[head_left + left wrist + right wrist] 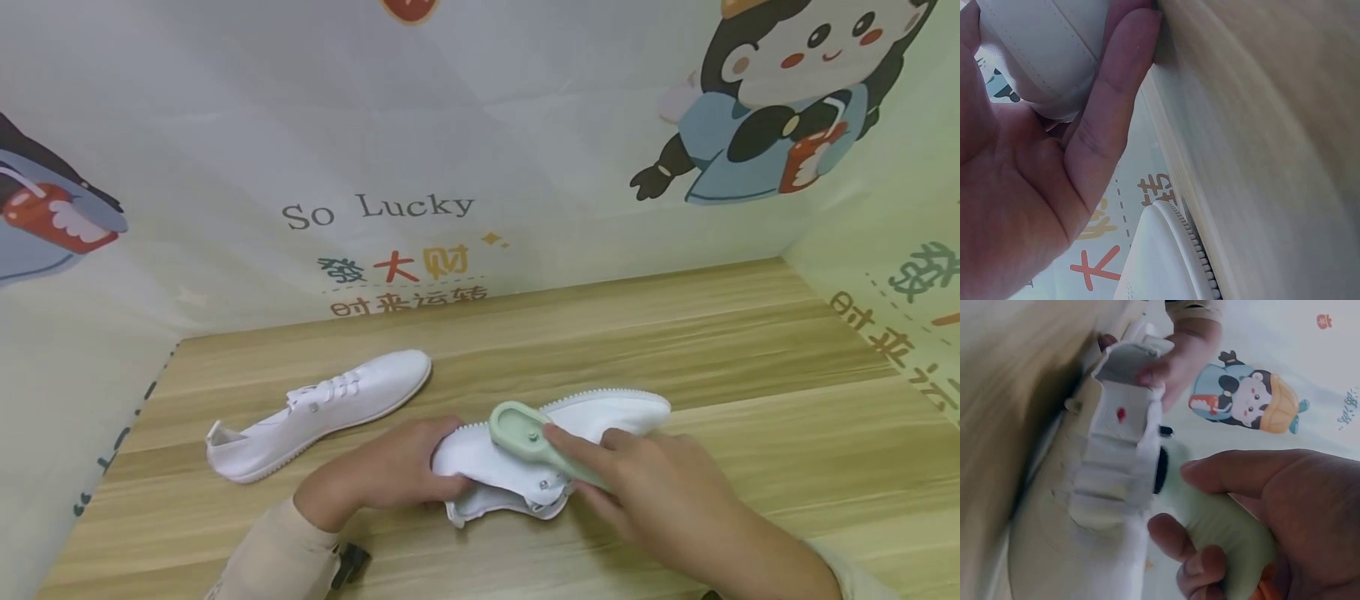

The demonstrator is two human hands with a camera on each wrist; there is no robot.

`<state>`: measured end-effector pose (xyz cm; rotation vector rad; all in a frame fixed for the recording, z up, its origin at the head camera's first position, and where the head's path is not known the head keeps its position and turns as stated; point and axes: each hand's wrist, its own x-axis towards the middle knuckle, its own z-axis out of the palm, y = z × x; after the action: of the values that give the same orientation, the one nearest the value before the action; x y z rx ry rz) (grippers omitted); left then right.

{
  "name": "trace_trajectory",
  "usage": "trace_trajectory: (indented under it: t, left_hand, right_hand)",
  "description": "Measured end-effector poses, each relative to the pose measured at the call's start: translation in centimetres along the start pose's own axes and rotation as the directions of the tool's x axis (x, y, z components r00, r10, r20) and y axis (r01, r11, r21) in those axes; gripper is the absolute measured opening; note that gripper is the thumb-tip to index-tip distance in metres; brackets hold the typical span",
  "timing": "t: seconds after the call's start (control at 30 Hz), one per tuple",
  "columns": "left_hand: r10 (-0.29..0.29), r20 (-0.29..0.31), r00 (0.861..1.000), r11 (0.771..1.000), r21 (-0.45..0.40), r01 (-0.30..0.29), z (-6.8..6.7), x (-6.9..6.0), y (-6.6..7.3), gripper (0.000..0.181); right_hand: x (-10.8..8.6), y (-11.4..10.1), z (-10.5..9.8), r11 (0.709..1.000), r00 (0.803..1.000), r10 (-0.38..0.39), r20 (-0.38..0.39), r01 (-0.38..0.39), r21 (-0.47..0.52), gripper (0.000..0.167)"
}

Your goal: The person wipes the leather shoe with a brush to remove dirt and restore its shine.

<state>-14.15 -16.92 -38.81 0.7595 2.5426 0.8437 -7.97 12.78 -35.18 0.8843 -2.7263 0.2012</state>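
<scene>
A white lace-up shoe (615,410) lies tilted on its side in the head view, its opening toward me. My left hand (397,467) grips it by the heel, with the thumb at the opening's edge; the left wrist view shows the fingers around the heel, close above the table. In my right hand (660,492) is a pale green brush (517,429), held by its handle with the index finger laid along it. Dark bristles (1161,470) show in the right wrist view, against the shoe's side. A red spot (1121,414) marks the inside of the shoe.
A second white shoe (367,387) stands upright at the left, toe pointing right and away. Under everything is a wood-grain table (750,333). A printed cloth (525,167) with cartoon figures and lettering hangs behind and along both sides. Near my left sleeve sits a small black piece (351,565).
</scene>
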Motion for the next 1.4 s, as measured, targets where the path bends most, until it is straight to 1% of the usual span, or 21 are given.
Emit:
trace_trajectory:
  t: [0.17, 0.37, 0.47, 0.57, 0.73, 0.97, 1.1, 1.27, 1.4]
  left_hand:
    - [-0.002, -0.008, 1.000, 1.000, -0.002, 0.002, 0.0, -0.2, -0.1, 0.030]
    - [-0.006, -0.003, 1.000, 1.000, -0.013, 0.006, 0.1, -0.3, -0.2, 0.027]
    - [-0.010, 0.000, 1.000, 1.000, -0.018, 0.010, 0.1, -0.3, -0.1, 0.027]
    - [-0.010, 0.000, 1.000, 1.000, -0.012, 0.010, 0.1, -0.3, 0.0, 0.026]
    - [-0.006, 0.005, 1.000, 1.000, -0.014, 0.006, 0.1, -0.2, 0.0, 0.025]
    - [-0.021, 0.022, 1.000, 0.999, -0.047, 0.023, 0.0, -0.1, 0.0, 0.026]
    - [-0.020, 0.024, 1.000, 0.998, -0.052, 0.021, 0.1, -0.1, 0.0, 0.024]
    - [-0.012, 0.023, 1.000, 0.997, -0.070, 0.014, 0.1, -0.1, 0.1, 0.024]
    - [-0.009, 0.026, 1.000, 0.998, -0.056, 0.010, 0.1, 0.0, 0.1, 0.024]
  right_hand:
    - [-0.1, 0.3, -0.4, 0.998, 1.000, 0.005, -0.014, -0.006, -0.056, 0.054]
    - [-0.3, 0.7, -0.8, 0.997, 1.000, 0.018, -0.003, -0.018, -0.069, 0.055]
    - [-0.4, 1.0, -1.0, 0.997, 1.000, 0.023, -0.010, -0.023, -0.075, 0.055]
    - [-0.6, 1.2, -1.2, 0.997, 0.999, 0.035, -0.005, -0.035, -0.064, 0.055]
    - [-0.8, 1.7, -1.7, 0.997, 0.996, 0.078, 0.040, -0.077, -0.030, 0.056]
    - [-1.0, 2.7, -2.6, 0.995, 0.992, 0.096, 0.078, -0.097, 0.013, 0.057]
    - [-1.0, 2.6, -2.3, 0.995, 0.991, 0.078, 0.109, -0.084, 0.057, 0.054]
    - [-0.6, 1.9, -1.3, 0.995, 0.992, 0.042, 0.115, -0.052, 0.080, 0.056]
    - [-0.3, 1.0, -0.3, 0.991, 0.995, -0.018, 0.098, 0.005, 0.131, 0.056]
